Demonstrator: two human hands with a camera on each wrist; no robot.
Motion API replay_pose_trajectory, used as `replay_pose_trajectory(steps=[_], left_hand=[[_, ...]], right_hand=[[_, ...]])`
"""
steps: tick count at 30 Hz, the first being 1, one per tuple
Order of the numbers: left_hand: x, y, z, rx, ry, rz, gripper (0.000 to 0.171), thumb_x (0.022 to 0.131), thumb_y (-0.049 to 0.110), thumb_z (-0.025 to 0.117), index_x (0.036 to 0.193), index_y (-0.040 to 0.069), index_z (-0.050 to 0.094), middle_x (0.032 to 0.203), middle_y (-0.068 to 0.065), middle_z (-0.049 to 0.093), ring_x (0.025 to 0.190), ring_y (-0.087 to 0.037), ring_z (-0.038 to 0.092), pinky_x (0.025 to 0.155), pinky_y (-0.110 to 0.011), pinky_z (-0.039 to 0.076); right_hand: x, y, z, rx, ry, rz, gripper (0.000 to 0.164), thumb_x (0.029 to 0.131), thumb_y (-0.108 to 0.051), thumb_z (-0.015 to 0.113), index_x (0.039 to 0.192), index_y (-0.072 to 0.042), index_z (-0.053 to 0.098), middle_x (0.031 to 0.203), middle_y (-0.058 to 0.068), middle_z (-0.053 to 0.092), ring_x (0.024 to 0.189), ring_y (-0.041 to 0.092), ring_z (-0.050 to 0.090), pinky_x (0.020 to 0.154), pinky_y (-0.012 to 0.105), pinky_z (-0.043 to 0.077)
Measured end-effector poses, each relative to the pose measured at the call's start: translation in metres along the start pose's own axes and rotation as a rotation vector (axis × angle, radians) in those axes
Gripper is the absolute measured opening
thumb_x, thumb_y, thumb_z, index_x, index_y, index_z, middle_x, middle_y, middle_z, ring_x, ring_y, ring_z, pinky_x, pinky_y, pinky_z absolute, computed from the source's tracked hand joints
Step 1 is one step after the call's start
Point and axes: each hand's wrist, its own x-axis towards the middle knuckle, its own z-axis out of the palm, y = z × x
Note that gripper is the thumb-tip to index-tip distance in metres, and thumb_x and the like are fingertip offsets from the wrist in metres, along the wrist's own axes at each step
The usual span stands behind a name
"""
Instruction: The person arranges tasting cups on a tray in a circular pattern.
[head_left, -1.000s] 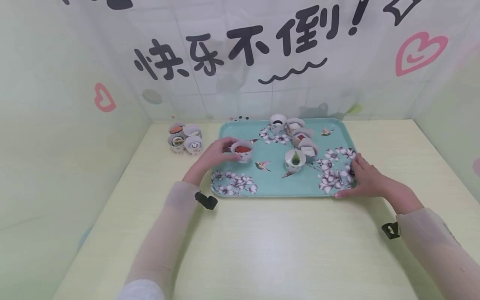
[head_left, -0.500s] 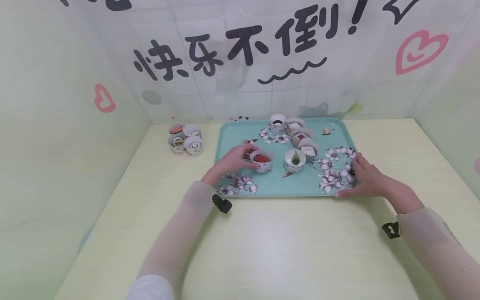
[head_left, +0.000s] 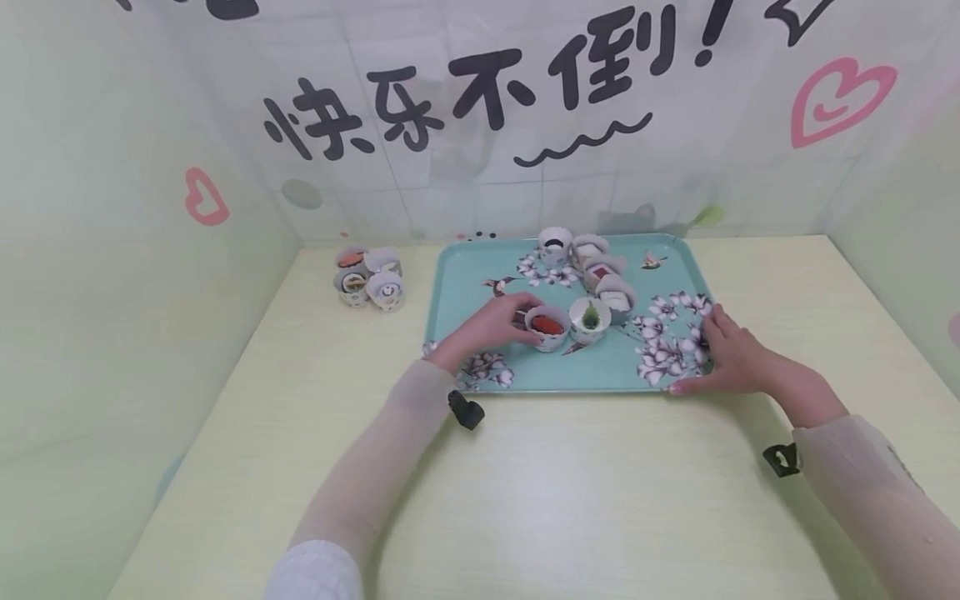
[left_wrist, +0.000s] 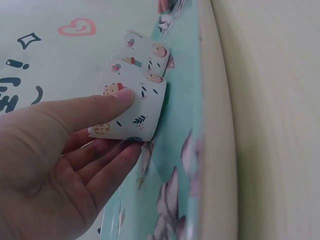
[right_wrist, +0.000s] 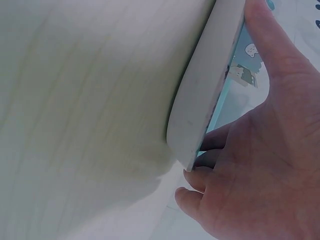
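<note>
My left hand holds a paper baking cup with a red-orange item in it, low over the middle of the blue-green floral tray. In the left wrist view, the thumb lies on the printed side of the cup and the fingers are round its other side and bottom. Just to its right stands a similar cup with a green leafy item. My right hand grips the tray's front right corner, thumb on the front rim and fingers at the right edge; the right wrist view shows those fingers curled against it.
Behind the green-topped cup, several more filled paper cups run in a diagonal line across the tray. Left of the tray, several other cups sit clustered on the pale wooden table. A printed wall covering closes off the back.
My left hand has carried the red-topped cup rightward and slightly forward toward me, from the tray's left side to beside the green-topped cup. My right hand has stayed at the corner.
</note>
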Motion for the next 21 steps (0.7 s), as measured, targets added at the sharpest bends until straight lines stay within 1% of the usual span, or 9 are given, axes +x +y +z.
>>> replay_pose_trajectory(steps=[5, 11, 15, 21], left_hand=[[0.004, 0.000, 0.005, -0.007, -0.012, 0.015, 0.053, 0.088, 0.016, 0.077, 0.135, 0.009, 0.055, 0.133, -0.008, 0.063, 0.116, -0.021, 0.065, 0.100, -0.030, 0.054], [0.005, 0.006, 0.009, -0.035, -0.038, 0.031, 0.055, 0.087, 0.013, 0.078, 0.136, 0.008, 0.054, 0.134, -0.009, 0.062, 0.119, -0.021, 0.065, 0.102, -0.029, 0.053], [0.005, 0.009, 0.013, -0.025, -0.043, 0.040, 0.056, 0.086, 0.014, 0.079, 0.136, 0.009, 0.054, 0.134, -0.008, 0.063, 0.119, -0.020, 0.064, 0.102, -0.029, 0.053], [0.005, 0.014, 0.017, 0.012, -0.061, 0.057, 0.058, 0.086, 0.016, 0.079, 0.138, 0.010, 0.053, 0.134, -0.006, 0.063, 0.124, -0.019, 0.061, 0.105, -0.030, 0.051]], right_hand=[[0.000, -0.001, 0.000, -0.005, -0.007, 0.002, 0.137, 0.072, -0.057, 0.082, 0.144, 0.028, 0.002, 0.149, 0.053, -0.003, 0.134, 0.071, 0.013, 0.112, 0.077, 0.017], [0.000, -0.001, -0.001, -0.007, -0.008, 0.003, 0.137, 0.072, -0.057, 0.082, 0.144, 0.028, 0.002, 0.148, 0.054, -0.004, 0.135, 0.071, 0.013, 0.112, 0.076, 0.017], [0.000, -0.002, -0.001, -0.004, -0.012, 0.010, 0.138, 0.071, -0.058, 0.082, 0.144, 0.028, 0.002, 0.148, 0.053, -0.004, 0.135, 0.071, 0.012, 0.113, 0.076, 0.017], [0.000, -0.003, -0.002, -0.005, -0.016, 0.013, 0.137, 0.071, -0.057, 0.082, 0.145, 0.027, 0.002, 0.149, 0.053, -0.004, 0.135, 0.071, 0.012, 0.113, 0.075, 0.017]])
